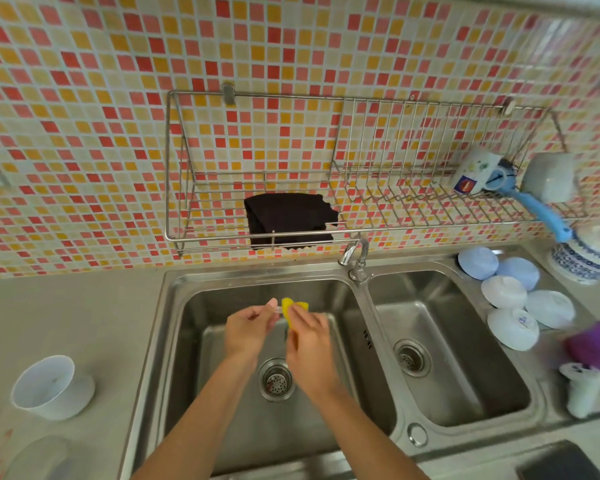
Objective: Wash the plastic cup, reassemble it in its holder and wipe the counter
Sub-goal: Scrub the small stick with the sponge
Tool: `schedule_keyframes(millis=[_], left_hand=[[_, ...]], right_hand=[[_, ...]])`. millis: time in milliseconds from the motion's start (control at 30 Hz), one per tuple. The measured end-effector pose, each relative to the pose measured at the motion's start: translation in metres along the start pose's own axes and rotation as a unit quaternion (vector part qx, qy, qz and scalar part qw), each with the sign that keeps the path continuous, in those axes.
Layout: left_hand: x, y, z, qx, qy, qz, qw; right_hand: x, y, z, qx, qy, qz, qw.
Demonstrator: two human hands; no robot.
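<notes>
stage: washing, early | left hand (248, 325) fingers pinch small clear plastic piece (277, 309) | right hand (309, 336) fingers clamp yellow sponge (293, 306) | white plastic cup (45, 386) waits on grey bench (84, 323) | reassembly, wiping pending

Both bare forearms reach forward, left hand (248, 329) pinching (fingertips together), right hand (309, 337) curled shut, nearly touching.

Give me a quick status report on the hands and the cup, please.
Both hands over left sink basin. Right hand scrubbing with yellow sponge; left hand pinching a small clear piece. White cup holder waits on counter. Nothing obstructing.
</notes>
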State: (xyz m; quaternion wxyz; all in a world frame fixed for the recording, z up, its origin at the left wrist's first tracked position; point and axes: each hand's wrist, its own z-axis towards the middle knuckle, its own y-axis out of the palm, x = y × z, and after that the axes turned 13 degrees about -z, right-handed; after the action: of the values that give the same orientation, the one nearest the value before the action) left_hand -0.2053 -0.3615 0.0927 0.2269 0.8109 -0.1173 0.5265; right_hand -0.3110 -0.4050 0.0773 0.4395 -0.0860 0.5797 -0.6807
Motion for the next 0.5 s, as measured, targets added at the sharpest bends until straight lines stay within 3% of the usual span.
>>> schedule_keyframes(millis=[67, 200, 333, 433, 500], left_hand=[[-0.003, 0.010, 0.003, -0.010, -0.001, 0.009, 1.000], [-0.007, 0.029, 0.002, -0.028, 0.016, 0.008, 0.999], [-0.013, 0.048, 0.010, -0.037, 0.015, 0.009, 0.999], [-0.021, 0.059, 0.015, -0.044, 0.021, 0.020, 0.999], [-0.024, 0.065, 0.019, -0.051, 0.036, 0.044, 0.997]], right_hand=[[0.009, 0.001, 0.002, 0.010, -0.042, 0.002, 0.999], [0.046, -0.005, 0.023, 0.004, 0.067, 0.015, 0.998], [0.052, -0.012, 0.027, 0.012, -0.066, 0.007, 0.998], [0.081, -0.009, 0.044, 0.005, 0.020, 0.025, 0.999], [0.086, -0.011, 0.046, 0.003, -0.017, 0.019, 1.000]])
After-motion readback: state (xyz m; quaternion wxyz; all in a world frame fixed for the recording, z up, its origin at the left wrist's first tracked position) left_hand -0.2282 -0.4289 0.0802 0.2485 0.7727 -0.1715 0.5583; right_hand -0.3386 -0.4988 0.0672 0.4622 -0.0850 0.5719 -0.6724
